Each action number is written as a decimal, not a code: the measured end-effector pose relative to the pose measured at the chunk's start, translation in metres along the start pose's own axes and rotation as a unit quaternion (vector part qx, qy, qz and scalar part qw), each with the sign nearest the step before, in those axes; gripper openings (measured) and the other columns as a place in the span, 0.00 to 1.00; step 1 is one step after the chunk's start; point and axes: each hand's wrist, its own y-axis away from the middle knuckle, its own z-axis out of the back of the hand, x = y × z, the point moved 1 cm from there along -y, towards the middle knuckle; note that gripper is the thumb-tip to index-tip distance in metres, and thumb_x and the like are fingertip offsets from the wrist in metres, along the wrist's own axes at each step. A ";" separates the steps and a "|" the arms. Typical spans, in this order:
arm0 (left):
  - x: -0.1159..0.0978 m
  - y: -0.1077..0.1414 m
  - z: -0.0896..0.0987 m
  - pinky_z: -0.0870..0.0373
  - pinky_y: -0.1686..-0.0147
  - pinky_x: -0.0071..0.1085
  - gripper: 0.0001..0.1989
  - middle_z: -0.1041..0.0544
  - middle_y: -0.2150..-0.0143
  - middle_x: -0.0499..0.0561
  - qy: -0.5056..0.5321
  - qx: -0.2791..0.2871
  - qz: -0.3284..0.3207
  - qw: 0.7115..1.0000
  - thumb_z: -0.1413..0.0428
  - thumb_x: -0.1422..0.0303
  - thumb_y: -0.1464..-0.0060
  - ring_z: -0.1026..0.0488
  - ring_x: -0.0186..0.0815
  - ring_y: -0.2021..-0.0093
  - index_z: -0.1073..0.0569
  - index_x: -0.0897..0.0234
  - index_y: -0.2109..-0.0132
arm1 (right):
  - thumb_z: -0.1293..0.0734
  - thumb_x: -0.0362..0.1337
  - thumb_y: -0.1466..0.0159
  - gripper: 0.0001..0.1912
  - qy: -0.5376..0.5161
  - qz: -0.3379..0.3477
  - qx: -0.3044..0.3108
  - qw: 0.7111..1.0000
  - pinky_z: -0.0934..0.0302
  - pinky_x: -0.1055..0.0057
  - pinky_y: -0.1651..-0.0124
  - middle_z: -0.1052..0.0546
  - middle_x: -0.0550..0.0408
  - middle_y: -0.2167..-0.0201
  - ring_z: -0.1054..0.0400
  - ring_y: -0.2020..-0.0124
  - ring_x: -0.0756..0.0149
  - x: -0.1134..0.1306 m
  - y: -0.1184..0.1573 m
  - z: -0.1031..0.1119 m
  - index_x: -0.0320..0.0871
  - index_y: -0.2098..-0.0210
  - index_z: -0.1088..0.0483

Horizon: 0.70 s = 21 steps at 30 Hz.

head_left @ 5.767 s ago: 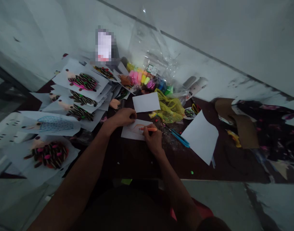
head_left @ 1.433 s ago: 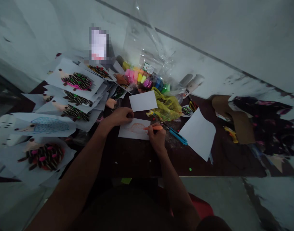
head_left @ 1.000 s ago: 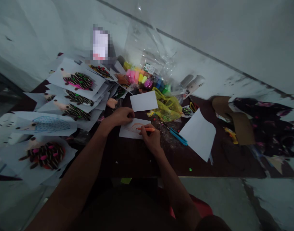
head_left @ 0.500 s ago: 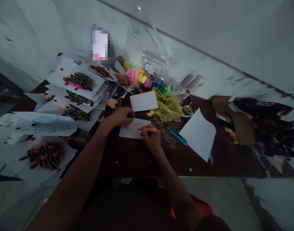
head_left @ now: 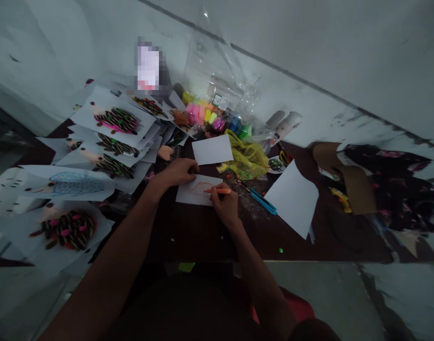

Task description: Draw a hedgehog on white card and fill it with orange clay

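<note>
On dark table [head_left: 191, 232], drawing sheet [head_left: 190, 196] lies flat; L hand [head_left: 181, 171], fingers bent, at its far edge, can't tell if pinching; R hand [head_left: 225, 204] pinches orange pen [head_left: 219, 191], prob. sketching orange outline [head_left: 197, 185]; next stroke likely needs sheet steady

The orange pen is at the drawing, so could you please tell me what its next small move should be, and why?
I would probably guide the orange pen slightly along the orange outline: its tip is near those lines, the right hand grips it, and the left hand rests at the upper edge of the white sheet.
</note>
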 end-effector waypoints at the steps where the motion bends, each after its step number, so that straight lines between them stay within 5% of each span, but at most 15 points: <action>1: -0.001 0.000 0.000 0.34 0.65 0.30 0.15 0.19 0.62 0.52 0.000 0.002 0.004 1.000 0.44 0.73 0.52 0.25 0.38 0.63 0.21 0.64 0.56 | 0.37 0.42 0.35 0.13 -0.007 0.000 0.002 1.000 0.37 0.72 0.71 0.22 0.56 0.78 0.28 0.76 0.66 0.000 0.000 0.000 0.45 0.73 0.27; 10: 0.000 -0.003 -0.002 0.34 0.65 0.31 0.13 0.19 0.61 0.54 -0.021 0.006 0.018 1.000 0.44 0.71 0.50 0.24 0.40 0.63 0.20 0.65 0.57 | 0.37 0.44 0.35 0.14 -0.062 -0.003 -0.068 0.996 0.37 0.72 0.71 0.26 0.58 0.80 0.30 0.78 0.68 -0.006 -0.006 0.004 0.46 0.75 0.33; 16: 0.002 -0.004 -0.004 0.33 0.64 0.30 0.11 0.21 0.59 0.55 -0.041 -0.008 -0.018 0.999 0.45 0.70 0.50 0.25 0.39 0.61 0.20 0.63 0.62 | 0.36 0.47 0.36 0.14 -0.087 -0.033 -0.054 0.994 0.40 0.74 0.76 0.26 0.57 0.79 0.33 0.79 0.69 -0.009 -0.016 0.007 0.46 0.73 0.34; 21: -0.001 -0.003 0.000 0.32 0.60 0.34 0.09 0.20 0.64 0.54 -0.039 -0.040 -0.035 0.998 0.47 0.73 0.49 0.25 0.41 0.62 0.21 0.64 0.64 | 0.36 0.47 0.35 0.14 -0.078 0.013 -0.037 0.996 0.40 0.72 0.74 0.25 0.55 0.78 0.33 0.78 0.68 0.001 -0.033 0.015 0.46 0.72 0.32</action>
